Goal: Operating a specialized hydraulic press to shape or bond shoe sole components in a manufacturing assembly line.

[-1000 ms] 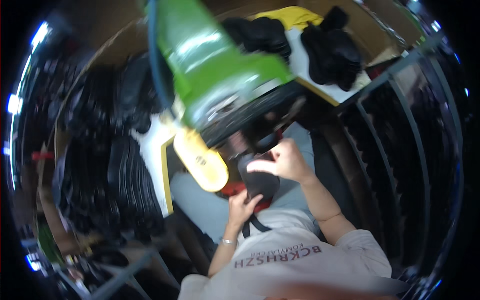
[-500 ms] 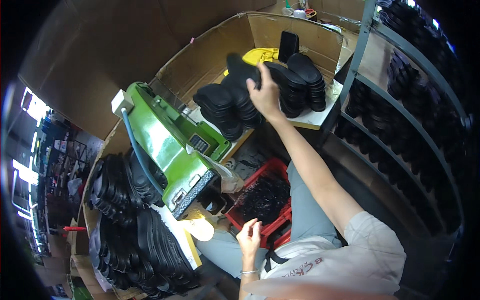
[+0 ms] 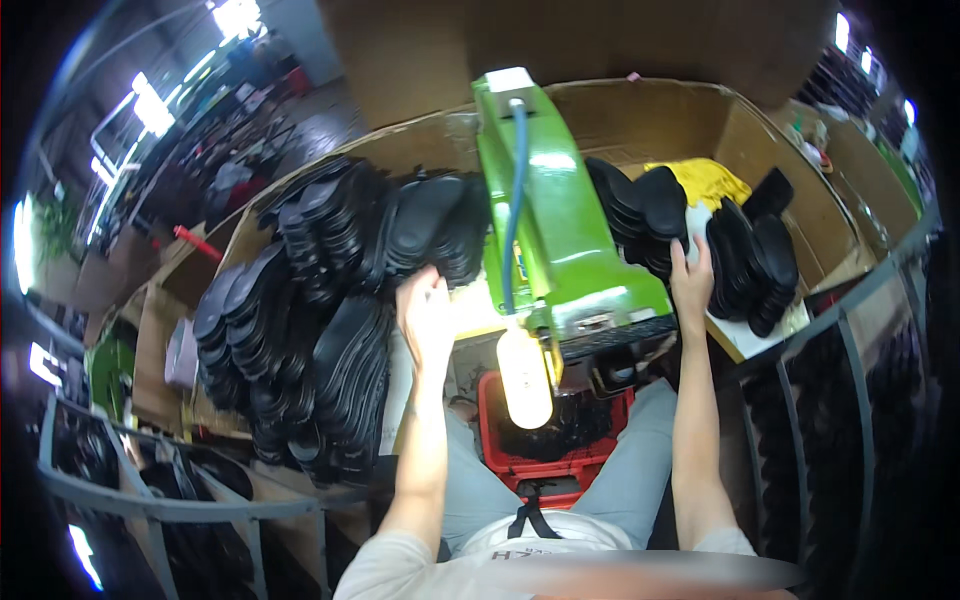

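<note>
Black shoe soles stand in stacks on both sides of a green machine (image 3: 565, 210). My left hand (image 3: 427, 312) is at the front lower edge of a sole stack (image 3: 432, 220) left of the machine. Its fingers are curled in; what they hold, if anything, is hidden. On the other side my right hand (image 3: 692, 282) is raised beside another stack of soles (image 3: 655, 205). The thumb and forefinger of that hand are apart, and nothing shows between them. A lit lamp (image 3: 525, 380) glows at the machine's near end, between my forearms.
Between my knees sits a red crate (image 3: 495, 425) with black scraps. More sole stacks (image 3: 345, 370) crowd the left, and others (image 3: 770, 265) stand at right near a yellow cloth (image 3: 710, 182). Cardboard walls (image 3: 800, 200) enclose the table; metal racks (image 3: 790, 440) stand at both sides.
The view has swung left, bringing the machine to the middle. My left hand has gone from above my lap to the left stacks. My right hand stays by the right stacks.
</note>
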Demonstrator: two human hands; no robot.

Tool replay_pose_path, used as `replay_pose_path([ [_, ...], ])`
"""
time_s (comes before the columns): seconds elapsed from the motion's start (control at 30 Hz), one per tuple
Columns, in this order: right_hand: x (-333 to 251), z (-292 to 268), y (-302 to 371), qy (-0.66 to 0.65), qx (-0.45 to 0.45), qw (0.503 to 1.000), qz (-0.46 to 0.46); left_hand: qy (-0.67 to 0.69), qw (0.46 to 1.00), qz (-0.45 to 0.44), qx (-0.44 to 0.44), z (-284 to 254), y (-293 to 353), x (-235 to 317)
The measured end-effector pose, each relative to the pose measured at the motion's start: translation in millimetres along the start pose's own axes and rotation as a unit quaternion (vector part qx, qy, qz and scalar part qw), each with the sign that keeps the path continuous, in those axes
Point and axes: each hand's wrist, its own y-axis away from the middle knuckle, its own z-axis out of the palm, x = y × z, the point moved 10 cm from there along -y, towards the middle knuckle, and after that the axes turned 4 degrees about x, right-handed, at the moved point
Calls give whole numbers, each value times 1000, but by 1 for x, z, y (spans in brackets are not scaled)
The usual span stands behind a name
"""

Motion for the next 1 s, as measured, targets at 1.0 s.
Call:
replay_pose_path([
  [1.0, 27, 8, -5, 68, -63, 995, 22, 48, 987, -126, -88, -116, 130, 36],
])
